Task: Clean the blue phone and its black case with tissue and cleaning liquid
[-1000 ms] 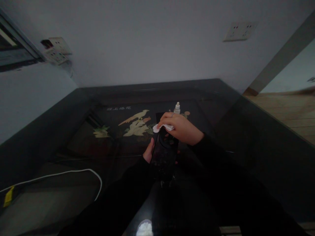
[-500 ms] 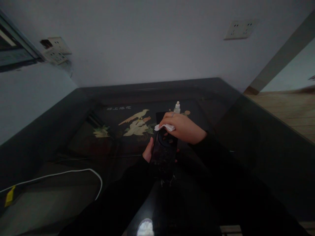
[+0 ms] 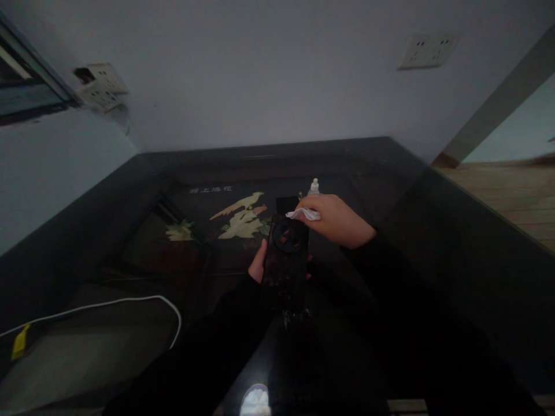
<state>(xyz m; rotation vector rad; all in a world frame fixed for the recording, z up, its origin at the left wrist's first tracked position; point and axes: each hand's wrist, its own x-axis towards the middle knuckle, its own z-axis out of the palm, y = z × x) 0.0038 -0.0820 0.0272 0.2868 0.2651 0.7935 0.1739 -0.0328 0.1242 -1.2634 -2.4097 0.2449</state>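
Note:
A dark phone [image 3: 284,274] with a big round camera ring is held back side up in my left hand [image 3: 258,263]. The thumb lies along its left edge and fingertips show at its right edge. My right hand [image 3: 340,219] pinches a crumpled white tissue [image 3: 306,214] at the phone's top right corner; whether the tissue touches the phone I cannot tell. Just beyond the phone's top lies a dark flat rectangular thing [image 3: 286,204]. A small clear bottle with a white dropper cap [image 3: 314,185] stands behind my right hand, its lower part hidden.
The dark glossy table [image 3: 173,164] has a bird and flower picture [image 3: 240,222] on its top. A white cable [image 3: 108,301] with a yellow tag [image 3: 19,342] runs at the left. Wall sockets [image 3: 429,51] sit above, and a wooden floor [image 3: 511,196] lies right.
My right hand has moved with the tissue rightward and slightly up, off the camera ring to the phone's top right corner. The camera ring now shows fully. My left hand still holds the phone.

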